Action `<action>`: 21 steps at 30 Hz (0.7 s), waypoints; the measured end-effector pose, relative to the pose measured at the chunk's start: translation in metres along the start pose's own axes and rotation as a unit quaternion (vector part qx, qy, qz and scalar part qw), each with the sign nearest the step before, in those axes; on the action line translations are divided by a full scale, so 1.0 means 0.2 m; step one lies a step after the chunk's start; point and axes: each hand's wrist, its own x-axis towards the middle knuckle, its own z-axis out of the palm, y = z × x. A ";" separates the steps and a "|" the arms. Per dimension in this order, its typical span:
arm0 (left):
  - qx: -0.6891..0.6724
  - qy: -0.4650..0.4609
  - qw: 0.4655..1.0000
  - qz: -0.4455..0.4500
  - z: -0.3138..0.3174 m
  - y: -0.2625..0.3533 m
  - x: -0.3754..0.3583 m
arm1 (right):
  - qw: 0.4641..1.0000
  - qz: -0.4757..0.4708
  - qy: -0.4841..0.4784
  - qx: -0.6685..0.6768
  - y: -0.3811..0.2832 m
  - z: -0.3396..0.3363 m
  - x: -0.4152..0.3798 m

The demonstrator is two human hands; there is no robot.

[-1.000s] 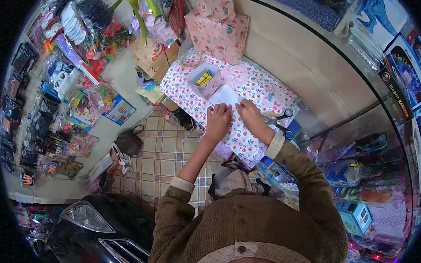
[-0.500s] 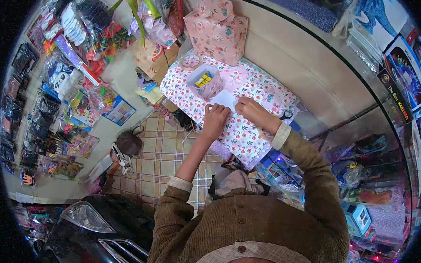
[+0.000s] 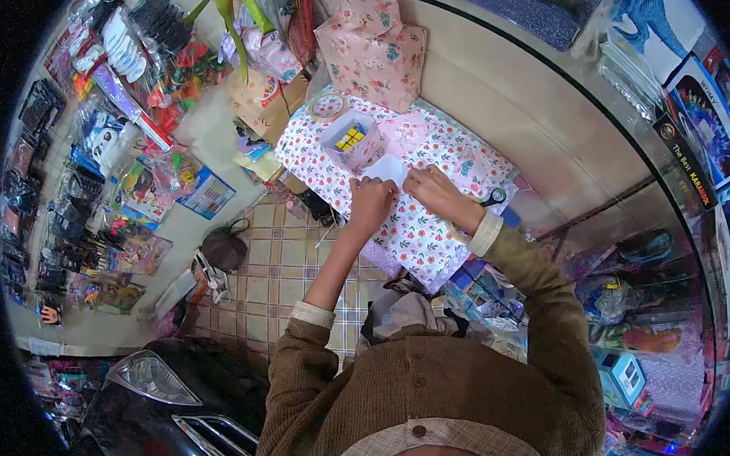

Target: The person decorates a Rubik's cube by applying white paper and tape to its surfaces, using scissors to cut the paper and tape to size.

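A small white sheet of paper lies on the flower-printed wrapping paper that covers the table. My left hand has its fingers curled onto the sheet's near left edge. On the right side, my right hand bends its fingers closed at the sheet's other edge. The two hands are close together, and their fingertips partly hide the paper. Just beyond them stands an open-topped floral box with a yellow-and-white puzzle cube inside.
A roll of tape lies near the far left of the table. Black-handled scissors lie beside my right wrist. A pink floral wrapped package stands at the back. Bagged goods hang on the left wall; a black motorbike is behind at left.
My left hand has turned slightly, its fingers curling in more closely. My right hand has shifted a little left, narrowing the gap between the hands.
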 end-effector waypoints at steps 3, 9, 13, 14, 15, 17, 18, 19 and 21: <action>-0.027 -0.012 0.999 -0.026 -0.02 0.01 0.02 | 0.997 0.026 -0.073 -0.026 -0.05 -0.04 0.02; 0.048 0.070 0.995 -0.044 0.03 0.12 -0.03 | 0.999 0.002 -0.038 0.005 0.01 0.03 0.00; 0.058 0.091 0.994 -0.023 0.20 0.20 -0.18 | 0.996 0.030 -0.062 -0.053 -0.05 0.01 -0.01; 0.069 0.110 0.991 -0.023 0.22 0.22 -0.20 | 0.995 0.048 -0.073 -0.056 -0.08 0.00 -0.01; 0.079 0.129 0.988 -0.022 0.23 0.23 -0.21 | 0.992 0.066 -0.085 -0.060 -0.10 -0.01 0.00; 0.060 0.105 0.992 -0.026 0.22 0.21 -0.21 | 0.992 0.083 -0.086 -0.048 -0.12 -0.02 -0.01; 0.045 0.098 0.994 -0.028 0.19 0.21 -0.21 | 0.991 0.091 -0.086 -0.042 -0.12 -0.02 -0.01; 0.030 0.091 0.995 -0.030 0.17 0.20 -0.20 | 0.991 0.089 -0.087 -0.040 -0.10 -0.01 -0.01; 0.019 0.100 0.994 -0.029 0.16 0.18 -0.18 | 0.992 0.084 -0.088 -0.036 -0.05 0.00 0.01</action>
